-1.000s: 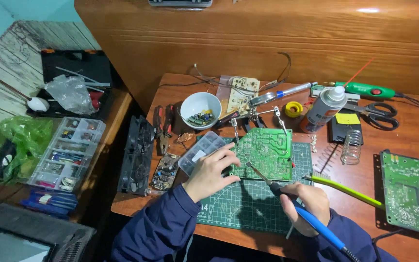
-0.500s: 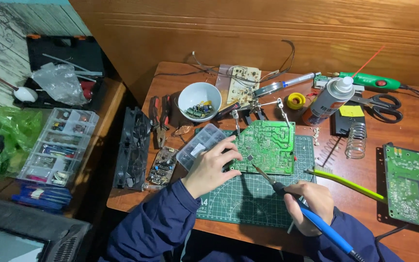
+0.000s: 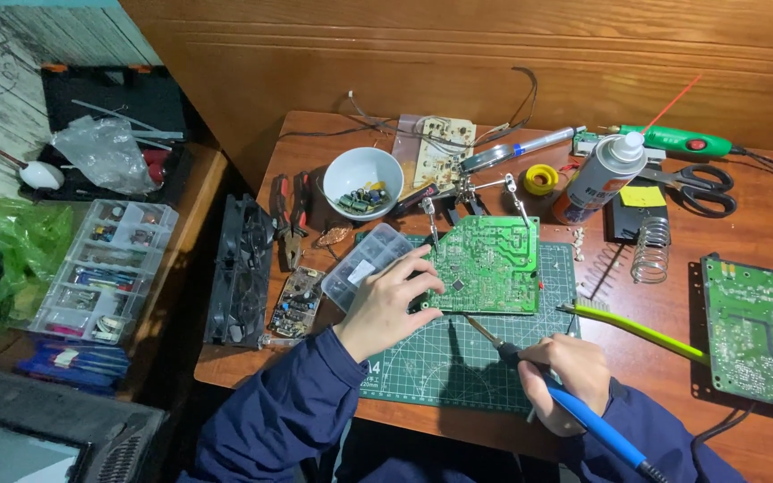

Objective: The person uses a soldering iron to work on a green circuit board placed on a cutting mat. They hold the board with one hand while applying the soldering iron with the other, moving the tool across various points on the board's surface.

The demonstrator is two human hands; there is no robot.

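Two hands at work on a wooden table (image 3: 673, 313). Left hand (image 3: 393, 300): fingers curled, pressing the left edge of a green circuit board (image 3: 487, 264) that sits on a cutting mat (image 3: 440, 362). Right hand (image 3: 565, 376): closed around a blue-handled soldering iron (image 3: 547, 394), tip angled toward the board's lower edge; exact contact point too small to make out. Iron's cord end cut off by the frame.

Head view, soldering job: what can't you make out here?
- Tip of the blue-handled soldering iron in the right hand: too small to tell whether it touches the green circuit board.
- Board's left edge: covered by the left hand.
- Parts in the white ceramic bowl: too small.
- Second green board: cut off by the right edge.
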